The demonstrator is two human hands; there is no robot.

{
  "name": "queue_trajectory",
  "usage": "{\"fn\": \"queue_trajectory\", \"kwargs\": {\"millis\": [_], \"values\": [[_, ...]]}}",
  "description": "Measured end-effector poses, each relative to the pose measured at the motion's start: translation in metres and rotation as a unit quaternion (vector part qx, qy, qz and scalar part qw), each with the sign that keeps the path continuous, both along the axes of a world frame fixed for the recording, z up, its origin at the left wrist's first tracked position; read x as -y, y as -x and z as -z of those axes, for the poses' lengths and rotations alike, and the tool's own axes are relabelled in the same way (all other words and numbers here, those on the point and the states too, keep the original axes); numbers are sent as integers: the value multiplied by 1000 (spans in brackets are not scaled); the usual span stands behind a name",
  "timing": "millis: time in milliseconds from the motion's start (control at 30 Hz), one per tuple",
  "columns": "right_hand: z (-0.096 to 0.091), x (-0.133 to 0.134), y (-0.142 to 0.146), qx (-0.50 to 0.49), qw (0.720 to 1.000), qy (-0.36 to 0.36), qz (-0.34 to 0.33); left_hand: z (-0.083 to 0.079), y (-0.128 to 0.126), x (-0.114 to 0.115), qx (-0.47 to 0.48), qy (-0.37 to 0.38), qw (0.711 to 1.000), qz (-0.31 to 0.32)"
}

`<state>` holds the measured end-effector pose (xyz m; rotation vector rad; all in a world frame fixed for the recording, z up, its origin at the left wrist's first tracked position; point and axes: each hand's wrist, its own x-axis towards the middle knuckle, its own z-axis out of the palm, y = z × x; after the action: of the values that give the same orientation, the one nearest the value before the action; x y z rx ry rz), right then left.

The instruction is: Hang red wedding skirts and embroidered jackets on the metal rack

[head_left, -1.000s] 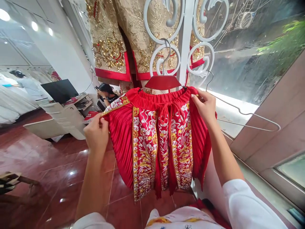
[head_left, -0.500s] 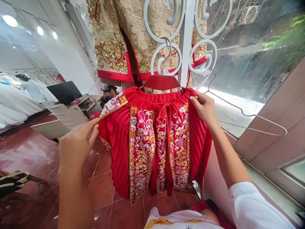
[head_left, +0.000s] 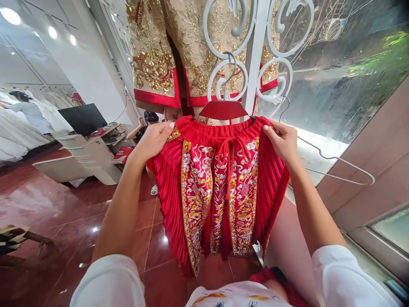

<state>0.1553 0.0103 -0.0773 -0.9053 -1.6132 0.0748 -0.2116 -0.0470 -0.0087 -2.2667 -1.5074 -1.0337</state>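
A red pleated skirt with gold and silver embroidered panels and a tied red cord hangs in front of me. Its elastic waistband is clipped to a red hanger, whose metal hook loops over a white scrollwork rack. At the waistband's left end, my left hand is closed, pinching the fabric with thumb and fingers. My right hand pinches the opposite end of the waistband. Pleats fan out below both hands, and the fingertips behind the cloth are hidden.
Beige gold-beaded garments with red hems hang behind the rack. A bare wire hanger juts out at right beside the window. At left stand a desk and a dark monitor. Two other people are further back, near white gowns.
My left hand has let go of the embroidered side edge it held out to the left and now grips the waistband. My right hand keeps its grip. The view has shifted slightly.
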Motion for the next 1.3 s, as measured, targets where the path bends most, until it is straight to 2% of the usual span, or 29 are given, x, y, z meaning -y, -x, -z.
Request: {"fn": "queue_trajectory", "kwargs": {"millis": [67,200,367,467,533,633,700,767,867,967,1100,1200,1300], "values": [[-8,3,-4,22,999,-16,17,14,-4,-5,21,-3,1000,11],[-27,4,-2,71,993,-66,64,38,-10,-5,62,-55,996,9],[-38,0,5,109,985,-87,97,49,-3,-17,134,-7,991,27],[-41,3,-1,123,986,-84,77,45,-3,-19,137,-2,990,39],[-46,7,-9,142,987,-60,46,40,-11,-14,93,-62,992,52],[-57,8,-20,167,986,-6,-3,31,-32,-3,-29,-153,986,60],[-62,5,-24,173,984,15,-41,27,-46,0,-101,-150,981,67],[-62,0,-25,168,983,20,-76,23,-54,-2,-133,-132,980,71],[-55,-3,-20,140,986,-7,-91,16,-54,-7,-112,-102,984,90],[-50,5,-8,70,993,-72,-69,5,-45,-10,-35,-42,989,138],[-62,13,8,46,992,-107,-38,-7,-33,-17,54,40,980,189],[-73,6,5,77,994,-80,-17,-12,-25,-28,74,67,970,223],[-74,-2,-13,130,990,36,-49,-18,-17,-38,109,110,956,250]]}}
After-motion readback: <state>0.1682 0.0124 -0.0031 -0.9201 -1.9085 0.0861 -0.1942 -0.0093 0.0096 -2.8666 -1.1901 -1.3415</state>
